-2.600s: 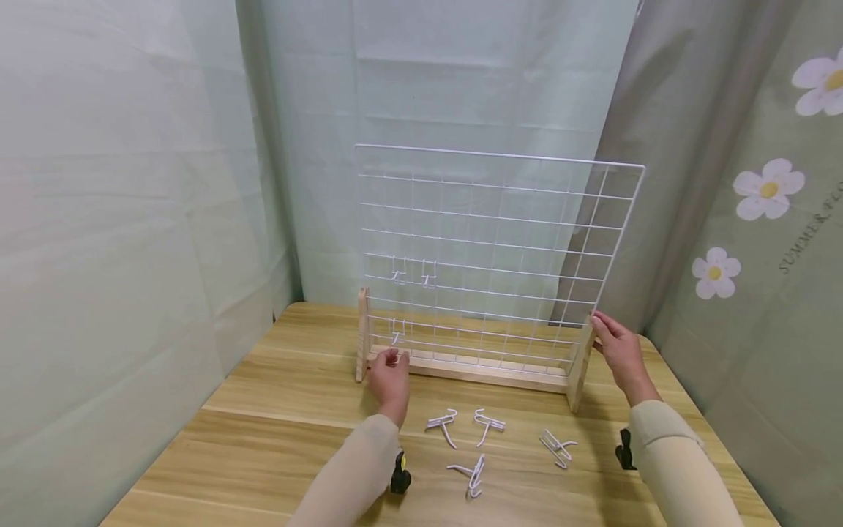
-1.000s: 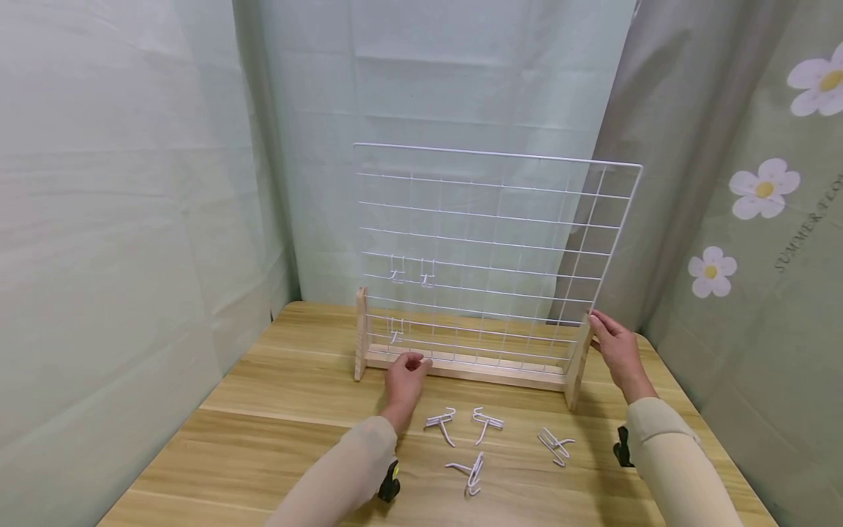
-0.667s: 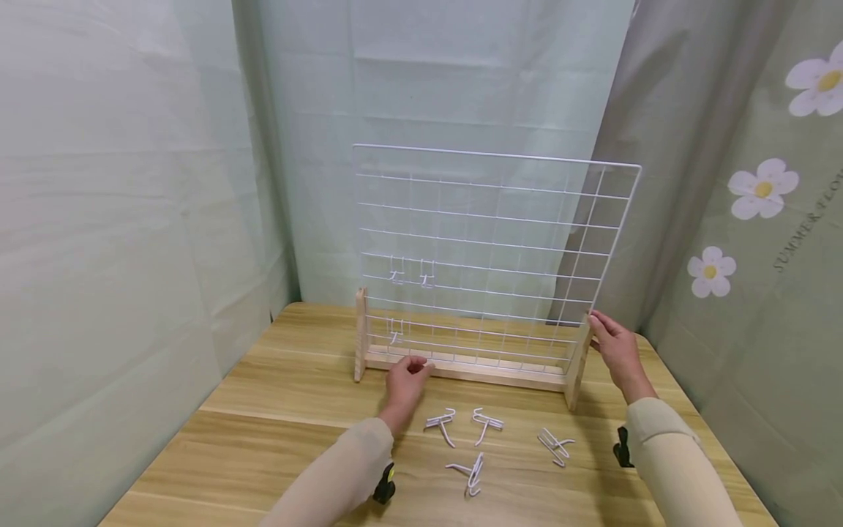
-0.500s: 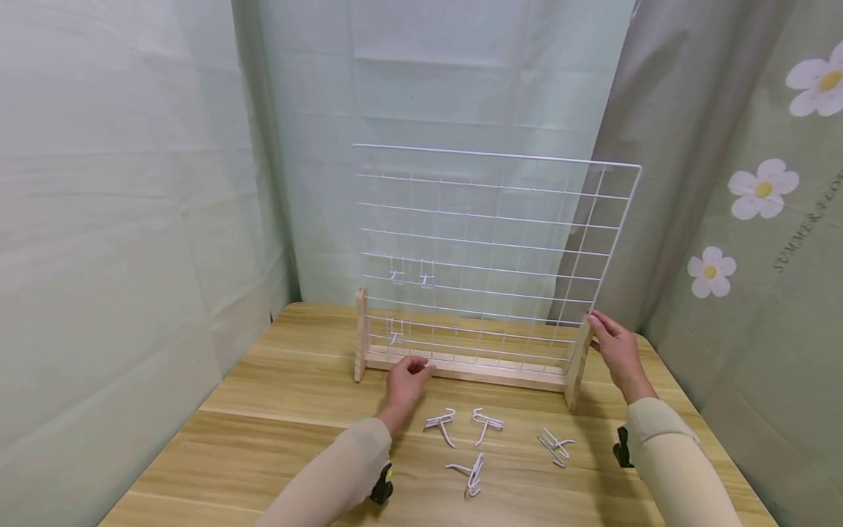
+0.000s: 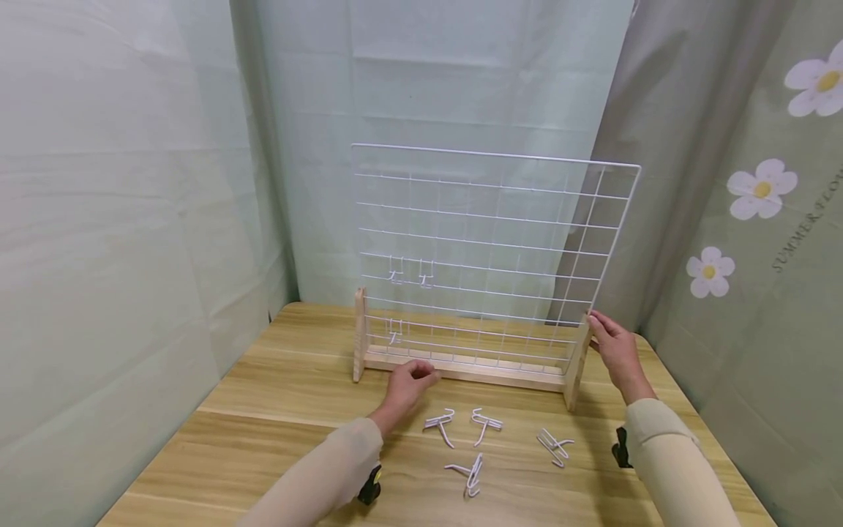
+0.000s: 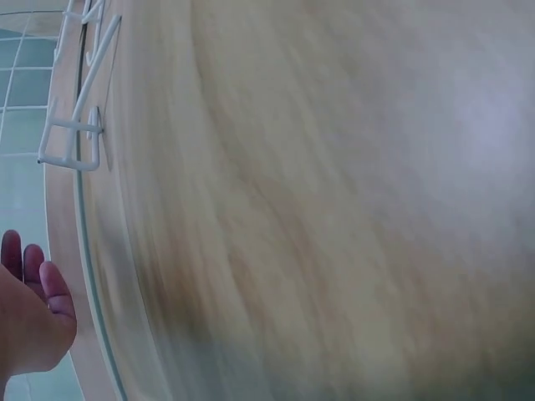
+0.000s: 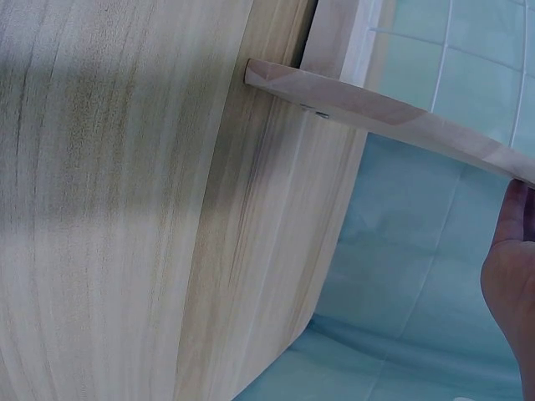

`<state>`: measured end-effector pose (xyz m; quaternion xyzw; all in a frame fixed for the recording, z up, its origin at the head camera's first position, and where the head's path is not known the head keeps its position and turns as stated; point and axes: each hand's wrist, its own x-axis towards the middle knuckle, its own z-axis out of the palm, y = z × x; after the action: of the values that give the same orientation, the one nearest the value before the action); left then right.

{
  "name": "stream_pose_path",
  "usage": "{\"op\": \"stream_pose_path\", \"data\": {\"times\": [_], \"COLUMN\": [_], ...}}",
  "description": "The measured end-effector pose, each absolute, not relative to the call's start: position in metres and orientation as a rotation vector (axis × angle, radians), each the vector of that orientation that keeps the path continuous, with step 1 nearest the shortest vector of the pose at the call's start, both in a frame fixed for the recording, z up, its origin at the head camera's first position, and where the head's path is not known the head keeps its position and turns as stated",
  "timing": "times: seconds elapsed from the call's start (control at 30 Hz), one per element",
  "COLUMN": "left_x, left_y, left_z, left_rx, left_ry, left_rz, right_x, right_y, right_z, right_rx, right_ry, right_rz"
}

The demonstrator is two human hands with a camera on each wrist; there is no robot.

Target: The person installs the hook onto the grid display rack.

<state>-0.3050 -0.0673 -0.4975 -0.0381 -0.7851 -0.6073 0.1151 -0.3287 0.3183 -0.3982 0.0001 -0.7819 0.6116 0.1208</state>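
Observation:
A white wire grid panel (image 5: 499, 217) stands upright in a wooden base, with an end post on each side. My right hand (image 5: 620, 356) pinches the top of the right wooden post (image 5: 577, 366), where the panel's edge meets it; the right wrist view has the fingertips at that post's end. Just in front of the base's crossbar, my left hand (image 5: 407, 386) has its fingers loosely bent, with nothing seen in them. Two white hooks hang side by side on the panel, the right one (image 5: 426, 275) beside the left. A third hook (image 5: 395, 333) hangs lower left.
Several more white hooks lie on the wooden table in front of the rack, including one near the left forearm (image 5: 440, 424), one at the front (image 5: 469, 474) and one at the right (image 5: 555, 446). Pale curtains (image 5: 132, 219) surround the table on its left, back and right.
My left hand has drawn away from the lower left hook, moving right and slightly toward me along the base. The right hand keeps its pinch on the post; the hooks stay where they were.

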Motion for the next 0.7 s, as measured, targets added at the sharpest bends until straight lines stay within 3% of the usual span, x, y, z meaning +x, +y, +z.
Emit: {"op": "stream_pose_path", "data": {"times": [0.7], "left_x": [-0.292], "left_y": [-0.079], "left_z": [-0.499], "left_rx": [-0.517], "left_ry": [-2.548], "left_rz": [-1.773], "right_x": [-0.331], "right_y": [0.318], "right_z": [-0.4], "right_rx": [-0.002], "right_ry": [-2.266], "right_rz": [1.794]}}
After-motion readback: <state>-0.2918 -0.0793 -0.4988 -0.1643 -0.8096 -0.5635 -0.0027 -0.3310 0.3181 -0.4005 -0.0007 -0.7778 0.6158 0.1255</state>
